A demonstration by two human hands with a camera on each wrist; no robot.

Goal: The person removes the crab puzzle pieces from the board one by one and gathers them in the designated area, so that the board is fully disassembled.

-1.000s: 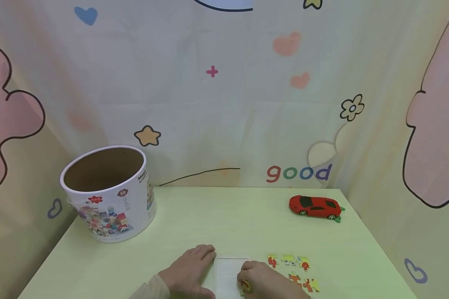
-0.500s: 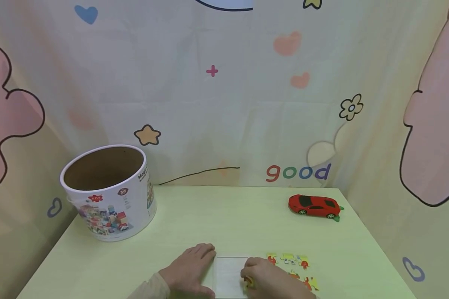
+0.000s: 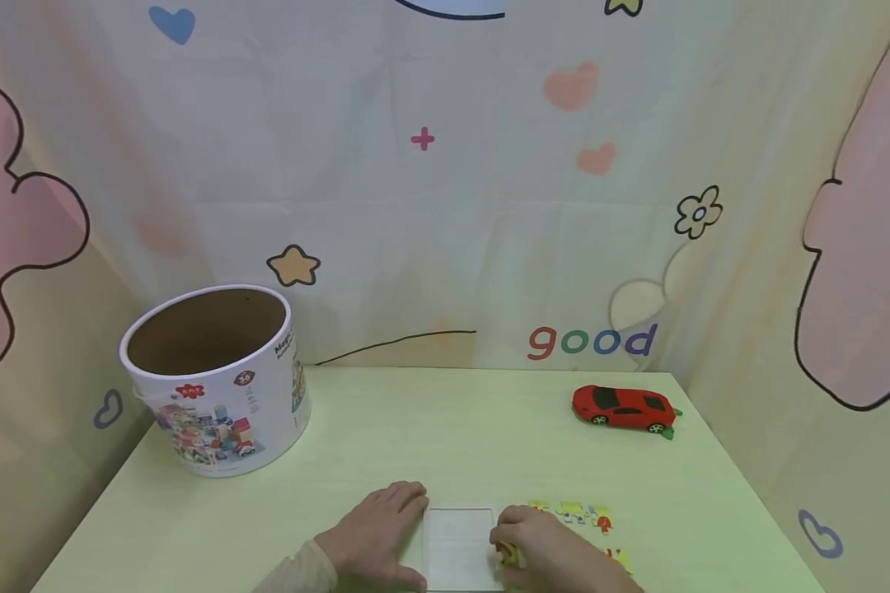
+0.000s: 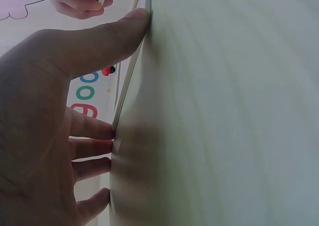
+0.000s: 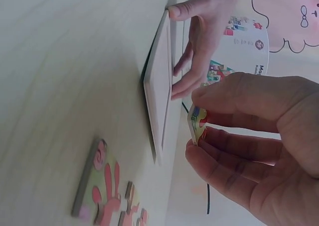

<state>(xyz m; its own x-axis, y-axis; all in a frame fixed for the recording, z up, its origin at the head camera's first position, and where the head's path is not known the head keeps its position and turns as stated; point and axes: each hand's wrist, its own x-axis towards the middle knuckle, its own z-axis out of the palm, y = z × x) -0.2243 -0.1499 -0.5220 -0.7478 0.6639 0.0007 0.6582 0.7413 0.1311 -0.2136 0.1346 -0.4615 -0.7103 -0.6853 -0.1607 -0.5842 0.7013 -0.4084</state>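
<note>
A pale rectangular puzzle board (image 3: 460, 550) with a thin raised rim lies flat at the table's front. My left hand (image 3: 377, 534) rests along its left side, thumb and fingertips touching the edge, as the left wrist view confirms. Between thumb and fingers, my right hand (image 3: 545, 553) pinches a jigsaw piece (image 5: 198, 124) with yellow, red and blue print. That hand is just over the board's right edge, and the right wrist view has the piece raised clear of the board. Several loose jigsaw pieces (image 3: 580, 514) lie right of the board, some hidden behind the right hand.
At the back left of the table (image 3: 386, 436) stands a large white bucket (image 3: 267, 412) with printed toys on its side. A red toy car (image 3: 623, 408) is at the back right, with something green beneath its rear. A patterned curtain (image 3: 341, 165) hangs behind.
My right hand has shifted right with the pinched jigsaw piece, from over the board to its right edge, covering more loose pieces. The left hand stays in place.
</note>
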